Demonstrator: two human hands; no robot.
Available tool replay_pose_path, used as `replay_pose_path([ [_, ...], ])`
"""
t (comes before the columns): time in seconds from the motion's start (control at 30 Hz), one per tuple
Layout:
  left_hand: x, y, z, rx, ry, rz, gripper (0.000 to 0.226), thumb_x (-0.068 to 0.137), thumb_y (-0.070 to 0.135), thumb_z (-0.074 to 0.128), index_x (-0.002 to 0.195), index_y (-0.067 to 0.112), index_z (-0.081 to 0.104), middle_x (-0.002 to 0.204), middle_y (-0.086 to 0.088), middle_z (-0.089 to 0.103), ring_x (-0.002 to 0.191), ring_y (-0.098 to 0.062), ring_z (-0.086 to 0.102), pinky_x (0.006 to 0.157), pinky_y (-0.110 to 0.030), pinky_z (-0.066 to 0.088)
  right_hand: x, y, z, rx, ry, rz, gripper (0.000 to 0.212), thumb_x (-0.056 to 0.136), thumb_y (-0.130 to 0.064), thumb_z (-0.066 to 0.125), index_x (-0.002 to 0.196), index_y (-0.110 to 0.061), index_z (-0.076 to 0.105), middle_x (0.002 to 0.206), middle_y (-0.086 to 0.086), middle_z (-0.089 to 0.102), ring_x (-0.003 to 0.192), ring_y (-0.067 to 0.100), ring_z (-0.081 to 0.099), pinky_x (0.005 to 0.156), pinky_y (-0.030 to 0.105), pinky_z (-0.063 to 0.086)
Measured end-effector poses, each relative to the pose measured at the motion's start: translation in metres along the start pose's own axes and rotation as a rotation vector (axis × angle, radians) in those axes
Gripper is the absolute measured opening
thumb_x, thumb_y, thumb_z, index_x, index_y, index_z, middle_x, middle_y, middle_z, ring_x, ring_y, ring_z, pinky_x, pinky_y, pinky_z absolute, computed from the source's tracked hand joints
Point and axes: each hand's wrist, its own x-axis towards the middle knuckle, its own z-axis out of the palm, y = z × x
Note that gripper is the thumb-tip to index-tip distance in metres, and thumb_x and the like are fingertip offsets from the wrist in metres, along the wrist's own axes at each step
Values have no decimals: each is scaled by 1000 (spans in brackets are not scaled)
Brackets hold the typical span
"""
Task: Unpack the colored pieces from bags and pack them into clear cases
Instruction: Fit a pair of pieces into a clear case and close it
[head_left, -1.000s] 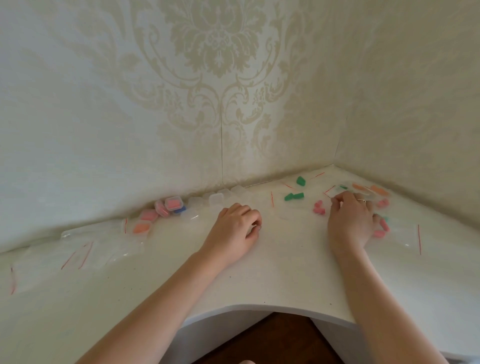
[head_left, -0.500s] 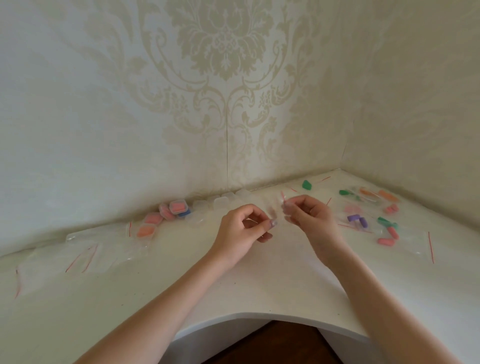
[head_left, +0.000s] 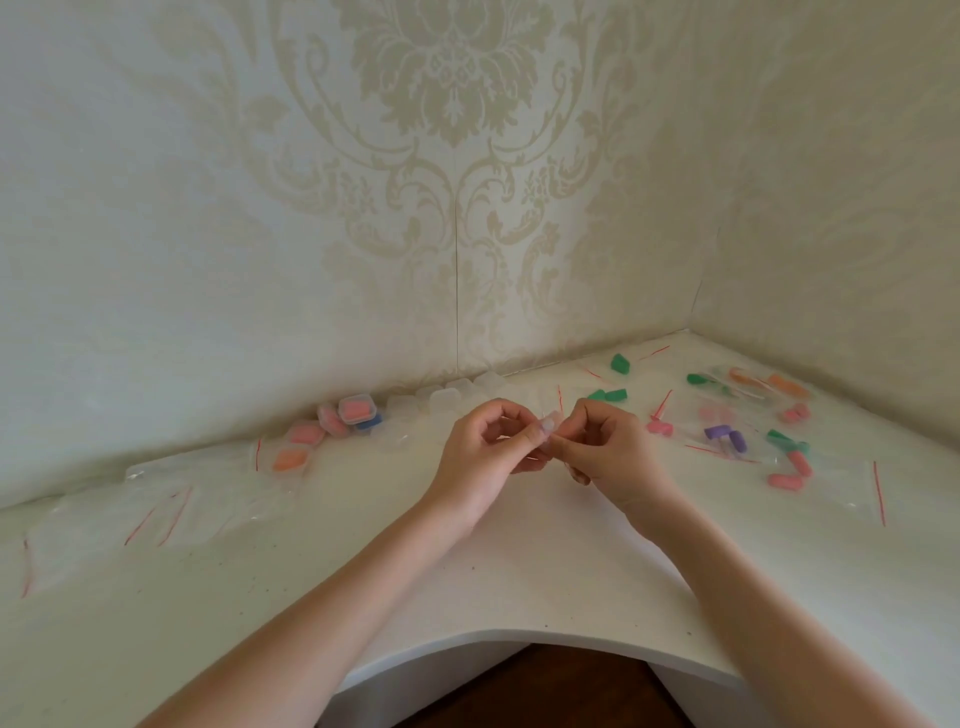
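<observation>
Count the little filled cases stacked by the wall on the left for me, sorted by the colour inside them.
Pink cases: 3
Blue case, partly hidden under a pink one: 1
Orange case: 1
Total: 5

Soft, even daylight, faint shadows, no glare; wide-angle bending at the edges, slightly soft focus overall.

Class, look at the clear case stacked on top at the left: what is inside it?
The top clear case holds a pink piece. Whether more lies beneath that piece is hidden.
</observation>
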Motion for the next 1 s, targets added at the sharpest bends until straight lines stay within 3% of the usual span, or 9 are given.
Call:
replay_pose_path([
  [0.13, 3, -4, -2, -23, -34, -125, 11, 85, 9, 66, 76, 7, 61, 68, -4, 61, 67, -14, 61, 68, -27, 55, -1, 3, 3, -165, -32, -38, 32, 70, -6, 81, 61, -6, 51, 49, -6, 48, 47, 10, 38, 49, 26, 31],
  [0.27, 3, -5, -2, 137, -24, -18, 12, 91, 11, 60, 80, 6, 61, 70, 0, 59, 64, -7, 62, 69, -26, 57, -3, 2, 3, -135, -46, -20, 30, 74, -6, 78, 63, -8, 50, 46, -2, 50, 44, 14, 42, 47, 25, 35],
  [0.43, 4, -5, -2, 244, 8, 106, 11, 96, 12, 53, 86, 9, 56, 75, 1, 64, 66, -8, 63, 63, -21, 51, -2, 0, 3, -28, -45, -43, 21, 92, -7, 57, 75, -6, 45, 49, -3, 49, 47, 14, 41, 48, 26, 38],
  [0.6, 0, -7, 1, 323, 34, 162, 15, 98, 11, 44, 85, 9, 51, 70, 2, 59, 61, -9, 57, 58, -21, 46, -8, 3, 24, -266, 24, -186, 22, 99, -13, 45, 84, 2, 41, 62, -3, 47, 51, 3, 44, 50, 15, 34],
  [0.73, -3, -5, 5, 252, -28, 107, 29, 99, 31, 43, 82, 8, 49, 68, 3, 54, 62, -9, 51, 58, -25, 44, -10, 2, 30, -306, 44, -239, 21, 100, -11, 40, 81, -2, 38, 62, -7, 51, 54, 3, 48, 50, 16, 36],
  [0.83, -3, -8, 6, 381, -81, 175, 29, 96, 33, 49, 80, 10, 44, 64, 4, 52, 58, -7, 48, 58, -23, 41, -10, -1, 31, -131, 43, -153, 24, 99, -4, 41, 76, -10, 36, 54, -12, 45, 47, 2, 41, 48, 15, 33],
  [0.93, -1, -9, 3, 477, -118, 238, 33, 94, 37, 49, 80, 8, 43, 69, -5, 57, 61, -8, 51, 59, -22, 40, -11, -8, 28, 220, -6, 23, 26, 101, -7, 40, 75, -12, 38, 56, -3, 38, 45, 6, 34, 45, 18, 27],
  [1.0, -2, -8, 2, 530, -138, 278, 32, 96, 35, 46, 81, 6, 44, 69, 1, 54, 61, -3, 48, 58, -17, 38, -12, -12, 25, 333, -24, 89, 26, 100, -7, 40, 75, -14, 42, 57, -1, 37, 46, 8, 32, 45, 18, 25],
])
